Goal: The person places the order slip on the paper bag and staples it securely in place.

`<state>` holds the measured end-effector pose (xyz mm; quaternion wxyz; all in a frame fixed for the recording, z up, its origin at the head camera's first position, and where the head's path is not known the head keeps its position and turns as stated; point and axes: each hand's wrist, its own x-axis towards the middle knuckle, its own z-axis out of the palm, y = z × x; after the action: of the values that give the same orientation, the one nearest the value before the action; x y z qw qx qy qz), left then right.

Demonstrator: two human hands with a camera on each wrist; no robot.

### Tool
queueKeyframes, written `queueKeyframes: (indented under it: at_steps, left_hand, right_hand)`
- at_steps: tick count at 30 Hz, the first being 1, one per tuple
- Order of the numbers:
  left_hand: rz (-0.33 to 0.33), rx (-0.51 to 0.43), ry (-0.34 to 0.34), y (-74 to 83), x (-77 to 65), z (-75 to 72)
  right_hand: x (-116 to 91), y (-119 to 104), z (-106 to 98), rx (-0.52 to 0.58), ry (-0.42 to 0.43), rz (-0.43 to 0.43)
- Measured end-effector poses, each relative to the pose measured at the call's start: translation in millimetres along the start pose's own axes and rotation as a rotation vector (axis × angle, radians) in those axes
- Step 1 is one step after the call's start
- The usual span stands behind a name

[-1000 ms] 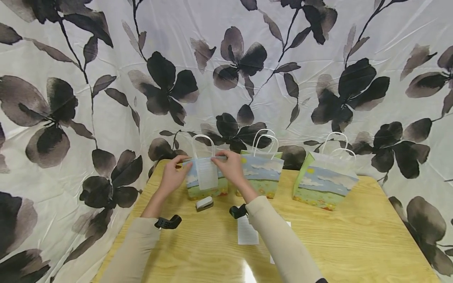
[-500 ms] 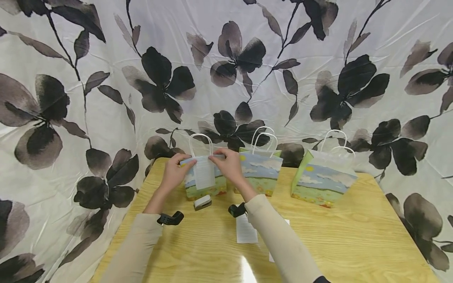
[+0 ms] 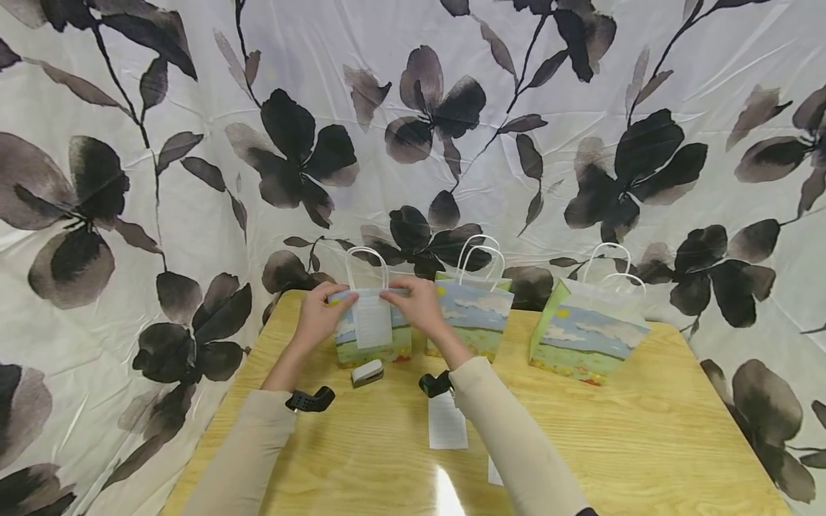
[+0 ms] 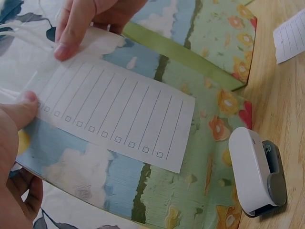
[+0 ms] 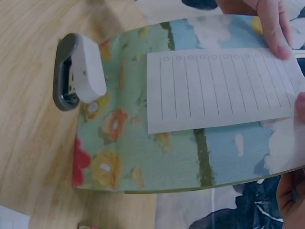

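A paper gift bag (image 3: 348, 352) printed with sky and flowers stands at the left of the table, its white handles up. Against its front lies a lined checklist sheet (image 4: 119, 109) with small boxes along one edge. My left hand (image 3: 317, 313) pinches the sheet's top left corner and the bag's rim, thumb in front and fingers behind. The right hand (image 3: 418, 304) pinches the top right corner the same way. Just before the bag's base sits a small white and grey stapler (image 5: 81, 71), touched by neither hand.
Two similar gift bags, a middle one (image 3: 474, 315) and a right one (image 3: 587, 337), stand along the back of the wooden table (image 3: 361, 444). A lined sheet (image 3: 447, 424) lies near my right forearm, another (image 3: 495, 473) partly under it. Floral cloth (image 3: 413, 143) hangs behind.
Both hands stay at the bag's top edge with the sheet, with hardly any movement. The head view shifts slightly.
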<state>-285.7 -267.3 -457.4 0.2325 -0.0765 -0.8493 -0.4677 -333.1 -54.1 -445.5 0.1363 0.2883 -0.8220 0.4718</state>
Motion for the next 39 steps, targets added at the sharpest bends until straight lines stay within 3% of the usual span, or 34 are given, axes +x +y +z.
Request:
queueKeyframes:
  at_steps: [4, 9, 15, 18, 22, 26, 33, 39]
  left_hand:
    - [0.000, -0.001, 0.006, 0.2, 1.2, 0.9]
    - [-0.055, -0.028, 0.016, 1.6, -4.4, -1.8]
    - [-0.185, -0.136, 0.112, -3.9, -35.1, -17.3]
    - [-0.229, -0.114, 0.138, -12.6, -57.5, -20.7]
    - [-0.238, -0.059, 0.054, -25.5, -86.6, -16.4]
    - [-0.240, -0.078, -0.058, -37.7, -105.0, -3.1]
    - [-0.255, -0.112, -0.151, -54.1, -125.1, 20.6]
    - [-0.271, -0.082, -0.167, -57.9, -126.3, 44.3]
  right_hand:
    - [0.7, -0.2, -0.9, 0.023, 0.006, -0.006]
    - [0.3, -1.5, -3.2, 0.043, -0.003, 0.003]
    - [0.9, -2.4, -2.5, 0.072, 0.005, 0.020]
    - [1.0, -2.4, -2.5, 0.088, -0.001, 0.037]
    - [0.3, -1.9, -2.7, 0.092, -0.015, 0.045]
    - [1.1, -1.7, -3.6, 0.097, 0.000, 0.026]
    - [0.0, -4.1, -2.3, 0.083, -0.009, 0.063]
    - [-1.0, -0.1, -4.2, 0.059, -0.029, 0.044]
